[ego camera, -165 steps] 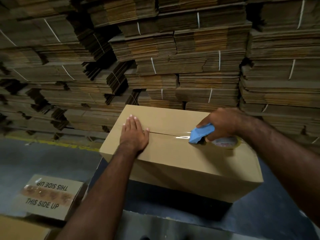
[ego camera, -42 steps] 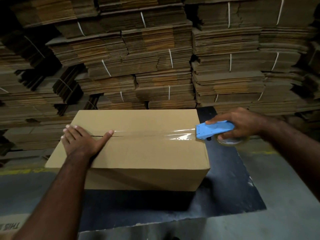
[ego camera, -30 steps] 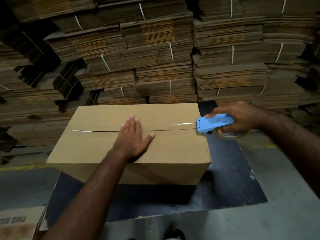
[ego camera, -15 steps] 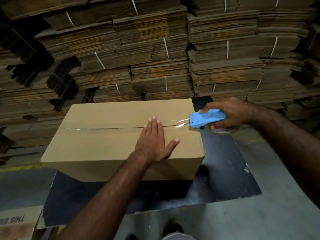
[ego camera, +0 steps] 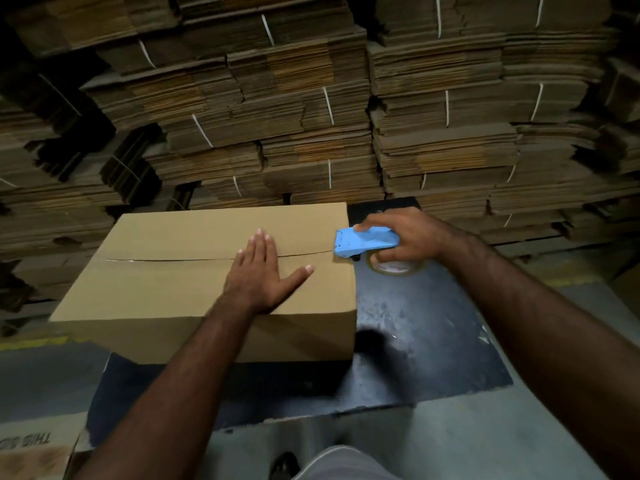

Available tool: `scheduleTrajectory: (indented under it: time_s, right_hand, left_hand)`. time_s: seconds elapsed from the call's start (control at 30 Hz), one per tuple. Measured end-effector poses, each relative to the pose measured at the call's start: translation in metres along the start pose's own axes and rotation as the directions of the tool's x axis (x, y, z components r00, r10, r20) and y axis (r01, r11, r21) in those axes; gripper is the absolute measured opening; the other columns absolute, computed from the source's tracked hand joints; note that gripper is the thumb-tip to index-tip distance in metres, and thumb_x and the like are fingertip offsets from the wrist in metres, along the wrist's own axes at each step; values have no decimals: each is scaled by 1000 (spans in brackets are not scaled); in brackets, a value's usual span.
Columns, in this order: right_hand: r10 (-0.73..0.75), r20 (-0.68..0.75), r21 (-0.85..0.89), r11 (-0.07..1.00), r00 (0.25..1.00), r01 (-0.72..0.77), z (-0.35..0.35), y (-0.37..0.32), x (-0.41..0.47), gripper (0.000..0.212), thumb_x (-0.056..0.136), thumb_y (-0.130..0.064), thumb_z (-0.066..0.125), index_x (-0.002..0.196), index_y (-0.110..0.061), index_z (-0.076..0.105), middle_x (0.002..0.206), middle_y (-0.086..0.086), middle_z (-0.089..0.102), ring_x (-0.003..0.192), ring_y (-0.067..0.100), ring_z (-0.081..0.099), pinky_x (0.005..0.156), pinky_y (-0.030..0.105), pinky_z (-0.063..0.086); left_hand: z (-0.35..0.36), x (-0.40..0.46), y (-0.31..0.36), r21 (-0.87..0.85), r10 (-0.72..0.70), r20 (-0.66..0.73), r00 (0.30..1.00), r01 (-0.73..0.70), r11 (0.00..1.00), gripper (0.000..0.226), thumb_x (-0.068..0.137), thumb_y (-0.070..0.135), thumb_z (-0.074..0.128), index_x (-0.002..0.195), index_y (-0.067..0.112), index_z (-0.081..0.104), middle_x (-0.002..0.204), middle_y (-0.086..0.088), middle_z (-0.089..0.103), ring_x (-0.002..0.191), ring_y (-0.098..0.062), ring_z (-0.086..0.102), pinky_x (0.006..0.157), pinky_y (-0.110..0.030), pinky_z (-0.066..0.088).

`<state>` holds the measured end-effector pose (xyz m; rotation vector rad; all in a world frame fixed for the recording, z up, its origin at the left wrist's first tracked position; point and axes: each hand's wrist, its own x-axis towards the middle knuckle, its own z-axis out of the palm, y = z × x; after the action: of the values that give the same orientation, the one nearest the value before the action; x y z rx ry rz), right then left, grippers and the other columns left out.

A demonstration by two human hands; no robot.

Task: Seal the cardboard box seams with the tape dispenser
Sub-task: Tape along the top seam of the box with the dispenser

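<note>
A closed brown cardboard box (ego camera: 166, 289) lies on a dark mat (ego camera: 415, 341). Its top centre seam (ego camera: 166, 260) runs left to right under clear tape. My left hand (ego camera: 263, 275) lies flat, fingers spread, on the right part of the top, across the seam. My right hand (ego camera: 405, 237) grips the blue tape dispenser (ego camera: 363, 241) at the box's right top edge, where the seam ends. The clear tape roll (ego camera: 394, 266) hangs under the dispenser, just off the box's right side.
Strapped bundles of flattened cardboard (ego camera: 311, 116) are stacked high right behind the box. A printed box reading THIS SIDE UP (ego camera: 31, 445) sits at the lower left. Grey floor (ego camera: 467, 438) lies in front, with my shoe (ego camera: 284, 465) at the bottom edge.
The dispenser has run along the seam from mid-box to the right edge. My left hand has slid rightward along the seam from the left end toward the dispenser.
</note>
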<state>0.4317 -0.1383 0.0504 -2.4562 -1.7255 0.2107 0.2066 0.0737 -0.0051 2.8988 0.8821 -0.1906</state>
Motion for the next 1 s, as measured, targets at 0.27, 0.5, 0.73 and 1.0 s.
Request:
scheduleTrajectory:
  time_s: [0.27, 0.5, 0.73, 1.0]
  right_hand:
    - [-22, -44, 89, 996, 999, 26, 15, -24, 18, 62, 80, -50, 72, 136, -37, 47, 116, 4, 58, 99, 17, 49, 85, 37, 47]
    - [-39, -74, 104, 993, 997, 46, 23, -16, 17, 63, 80, -53, 71, 137, -39, 46, 117, 3, 58, 96, 13, 45, 83, 34, 46]
    - [-64, -77, 115, 991, 995, 73, 20, -5, 12, 64, 80, -52, 71, 138, -37, 48, 113, 4, 59, 93, 13, 47, 81, 33, 46]
    - [-60, -67, 123, 990, 996, 68, 19, -3, 9, 64, 81, -56, 68, 139, -40, 47, 103, -4, 52, 89, 12, 47, 75, 30, 39]
  left_hand:
    - [-7, -9, -18, -10, 9, 12, 1000, -9, 1000, 107, 86, 83, 13, 157, 4, -4, 164, -17, -11, 153, -26, -8, 122, -40, -1]
    - [1, -13, 47, -3, 129, -27, 991, -129, 992, 125, 75, 94, 16, 156, 1, -3, 164, -19, -11, 153, -28, -7, 123, -42, 0]
    - [5, -13, 59, -41, 257, -32, 966, -258, 965, 97, 88, 68, 17, 156, 1, -2, 164, -21, -7, 153, -30, -5, 121, -38, -2]
    - [0, -7, 59, -95, 254, -51, 966, -258, 962, 93, 89, 63, 22, 157, 3, -2, 165, -16, -8, 153, -26, -5, 119, -34, -5]
